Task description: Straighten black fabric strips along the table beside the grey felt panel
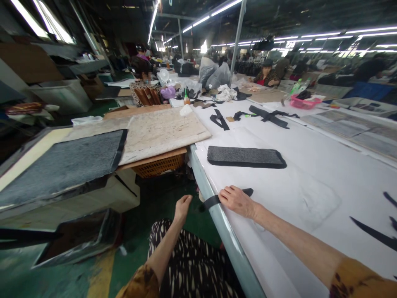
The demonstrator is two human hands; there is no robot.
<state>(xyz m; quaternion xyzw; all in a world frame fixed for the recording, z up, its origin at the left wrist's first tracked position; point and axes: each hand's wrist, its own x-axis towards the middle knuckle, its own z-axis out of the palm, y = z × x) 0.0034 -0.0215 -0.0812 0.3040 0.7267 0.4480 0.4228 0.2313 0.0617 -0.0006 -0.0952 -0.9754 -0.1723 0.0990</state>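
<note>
A narrow black strip (212, 202) lies across the near edge of the white table, one end drooping over the side and the other pointing away. My right hand (236, 201) is closed over the middle of this strip, against the tabletop. Off the table's edge, above my lap, my left hand (182, 207) is closed with its fingertips pinched together. Whether anything sits between those fingertips I cannot make out. Just beyond my right hand lies a long dark grey felt-like piece (245, 157) with black borders, flat on the table.
Black strap pieces (269, 116) lie farther back, near a pink basket (305, 101) and a glue bottle (186, 98). To the left, a board (164, 126) and a grey sheet (68, 159) cover a lower surface above an orange crate (159, 166). Co-workers (266, 76) sit beyond.
</note>
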